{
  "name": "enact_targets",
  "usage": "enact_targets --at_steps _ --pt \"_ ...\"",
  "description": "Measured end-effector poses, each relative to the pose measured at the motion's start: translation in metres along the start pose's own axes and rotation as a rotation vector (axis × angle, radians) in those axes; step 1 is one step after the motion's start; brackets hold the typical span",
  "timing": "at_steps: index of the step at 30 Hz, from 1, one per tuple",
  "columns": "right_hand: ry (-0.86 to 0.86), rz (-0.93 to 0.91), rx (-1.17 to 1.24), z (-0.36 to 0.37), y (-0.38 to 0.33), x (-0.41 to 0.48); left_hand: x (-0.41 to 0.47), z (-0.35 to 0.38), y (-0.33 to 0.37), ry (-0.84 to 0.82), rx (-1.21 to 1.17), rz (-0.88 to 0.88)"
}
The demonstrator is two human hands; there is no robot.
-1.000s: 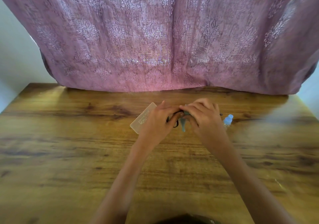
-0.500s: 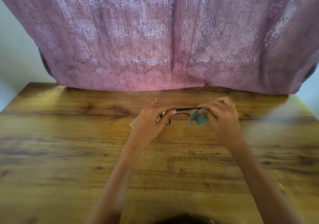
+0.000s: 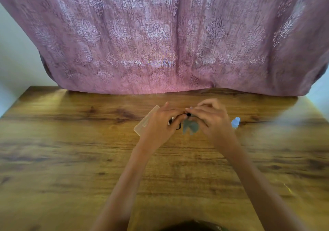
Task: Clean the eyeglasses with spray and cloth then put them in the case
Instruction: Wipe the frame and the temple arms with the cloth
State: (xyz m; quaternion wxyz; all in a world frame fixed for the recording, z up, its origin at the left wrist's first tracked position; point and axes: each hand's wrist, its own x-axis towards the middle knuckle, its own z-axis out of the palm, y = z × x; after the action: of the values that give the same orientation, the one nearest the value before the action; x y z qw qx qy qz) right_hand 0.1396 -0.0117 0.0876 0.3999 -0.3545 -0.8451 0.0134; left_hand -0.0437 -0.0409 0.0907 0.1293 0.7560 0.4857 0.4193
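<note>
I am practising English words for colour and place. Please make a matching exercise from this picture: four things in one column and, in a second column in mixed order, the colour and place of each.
Things:
1. case
2. cloth
3. bottle
4. glasses

Colour and place:
a. pale blue, to the right of the right hand
b. black, held by the left hand
c. grey, pinched in the right hand
d. beige, partly hidden behind the left hand

Pairs: 1-d, 2-c, 3-a, 4-b
</note>
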Motion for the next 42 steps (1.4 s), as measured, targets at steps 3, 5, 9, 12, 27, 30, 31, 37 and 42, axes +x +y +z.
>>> enact_targets --at_steps 3,5,9,12,27,30,31,37,42 --pt "0.006 -0.004 -0.017 0.001 -0.001 0.001 0.000 0.000 -0.001 0.012 -0.025 0.017" --pt "0.027 0.023 -0.027 0.000 0.004 0.001 -0.001 -0.003 -0.002 0.002 0.000 0.009" --pt "0.043 0.104 -0.021 -0.003 0.016 -0.002 -0.004 -0.008 -0.007 0.017 0.033 -0.043" --pt "0.074 0.177 -0.010 -0.007 0.025 -0.004 -0.005 -0.012 -0.008 0.031 0.034 -0.052" --pt "0.091 0.676 0.200 -0.010 0.042 -0.023 -0.005 -0.029 -0.015 0.188 -0.003 -0.185" --pt "0.044 0.693 0.330 -0.008 0.034 -0.023 -0.002 -0.029 -0.012 0.190 -0.047 -0.282" --pt "0.021 0.686 0.388 -0.006 0.029 -0.021 0.000 -0.027 -0.010 0.180 -0.066 -0.313" --pt "-0.033 0.631 0.669 0.012 -0.003 -0.010 0.012 -0.014 -0.004 0.142 -0.212 -0.508" --pt "-0.008 0.602 0.727 0.021 -0.016 -0.008 0.018 -0.005 0.000 0.160 -0.299 -0.553"
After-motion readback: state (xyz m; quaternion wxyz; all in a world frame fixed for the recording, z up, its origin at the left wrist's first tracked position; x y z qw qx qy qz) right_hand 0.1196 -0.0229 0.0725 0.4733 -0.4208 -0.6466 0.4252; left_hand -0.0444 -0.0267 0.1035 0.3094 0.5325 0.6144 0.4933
